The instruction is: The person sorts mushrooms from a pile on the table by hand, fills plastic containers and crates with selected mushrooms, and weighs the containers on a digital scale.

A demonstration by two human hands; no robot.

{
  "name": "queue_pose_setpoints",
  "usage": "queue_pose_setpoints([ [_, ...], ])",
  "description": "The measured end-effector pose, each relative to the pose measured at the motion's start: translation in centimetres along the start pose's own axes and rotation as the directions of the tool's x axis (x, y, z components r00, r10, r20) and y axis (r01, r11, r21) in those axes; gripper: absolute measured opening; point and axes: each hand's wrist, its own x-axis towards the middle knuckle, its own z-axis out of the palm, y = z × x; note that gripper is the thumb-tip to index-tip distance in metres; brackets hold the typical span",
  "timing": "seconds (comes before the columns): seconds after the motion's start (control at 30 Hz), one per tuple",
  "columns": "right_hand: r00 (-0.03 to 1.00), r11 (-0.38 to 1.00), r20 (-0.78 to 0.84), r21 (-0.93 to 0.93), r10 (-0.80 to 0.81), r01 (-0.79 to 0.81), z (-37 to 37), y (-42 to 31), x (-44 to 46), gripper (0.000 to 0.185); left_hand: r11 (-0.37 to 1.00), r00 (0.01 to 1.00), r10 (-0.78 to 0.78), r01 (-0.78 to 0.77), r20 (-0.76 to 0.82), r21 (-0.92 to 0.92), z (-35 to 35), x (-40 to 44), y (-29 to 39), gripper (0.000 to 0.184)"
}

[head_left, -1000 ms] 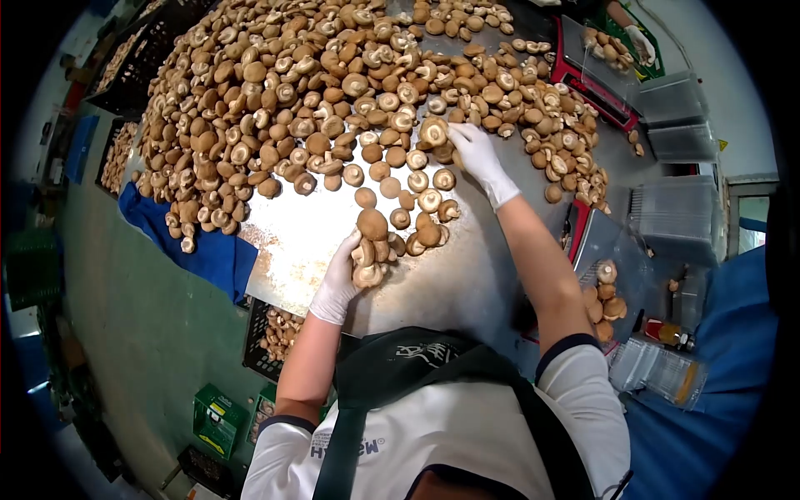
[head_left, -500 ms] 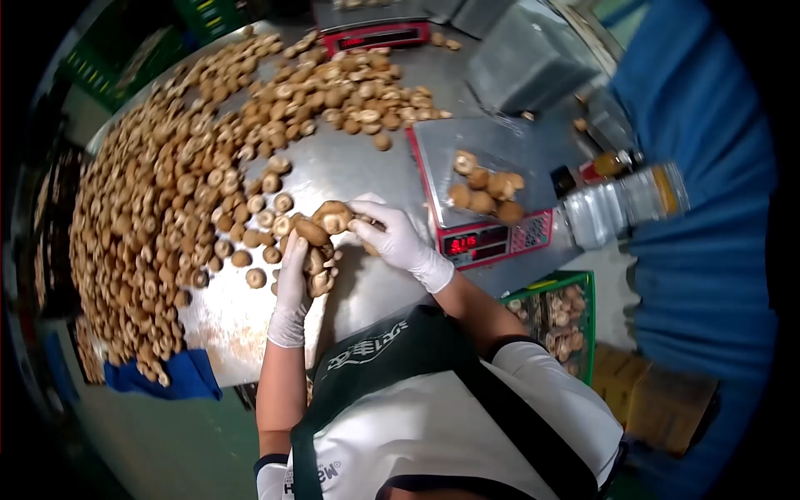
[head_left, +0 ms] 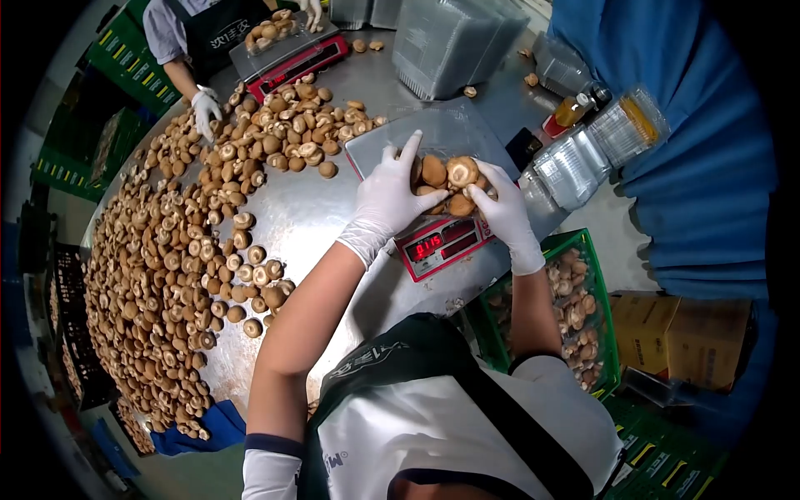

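Note:
Shiitake mushrooms [head_left: 461, 172] are gathered between my two white-gloved hands over a clear plastic tray on a red weighing scale [head_left: 427, 243]. My left hand [head_left: 390, 193] curves round them from the left, its index finger stretched upward and its thumb across the front. From the right, my right hand [head_left: 506, 215] closes its thumb and fingers on the mushrooms at that side. Brown caps and one pale underside show between the gloves. My hands hide part of the tray. The red display reads about 0.115.
A large heap of mushrooms [head_left: 158, 292] covers the table's left side. Across it, a co-worker's gloved hand [head_left: 205, 112] touches mushrooms near a second scale [head_left: 300, 65]. Stacked clear trays [head_left: 450, 50] stand at the back. A green crate [head_left: 607, 333] of mushrooms is at my right.
Both hands have moved right, from above the bare tabletop to the tray on the scale, bringing mushrooms with them. The view has shifted, and a co-worker now shows at upper left.

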Motion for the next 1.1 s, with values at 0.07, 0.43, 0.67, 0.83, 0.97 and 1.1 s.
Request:
queue_pose_setpoints([
  [0.07,0.981,0.969,-0.004,0.160,0.192,-0.189,-0.1,0.0,-0.2,0.040,0.996,0.998,0.002,-0.008,0.067,0.088,-0.3,0.4,0.6,0.090],
  [0.43,0.987,0.970,0.113,-0.202,-0.112,0.134,0.9,-0.5,0.8,0.038,0.905,0.991,-0.044,-0.016,-0.130,-0.426,0.5,-1.1,-3.8,0.074],
  [0.67,0.973,0.699,0.068,0.685,0.221,-0.207,-1.3,-4.7,-1.3,0.034,-0.022,0.858,-0.476,0.208,0.193,-0.978,-0.1,-10.6,-10.1,0.049],
  [0.83,0.871,0.750,0.490,0.566,0.029,-0.343,10.3,-3.3,-7.0,0.042,-0.413,0.640,-0.660,0.128,0.393,-0.902,4.8,-18.9,-14.4,0.047],
  [0.97,0.761,0.996,0.649,0.071,-0.012,-0.045,19.4,0.4,-11.2,0.044,0.271,0.754,-0.647,0.364,0.112,-0.891,7.4,-21.7,-14.8,0.052],
  [1.1,0.760,0.988,0.635,0.035,-0.140,0.153,21.4,1.4,-12.3,0.053,0.950,0.923,-0.305,0.277,-0.234,-0.144,11.2,-22.5,-15.5,0.059],
])
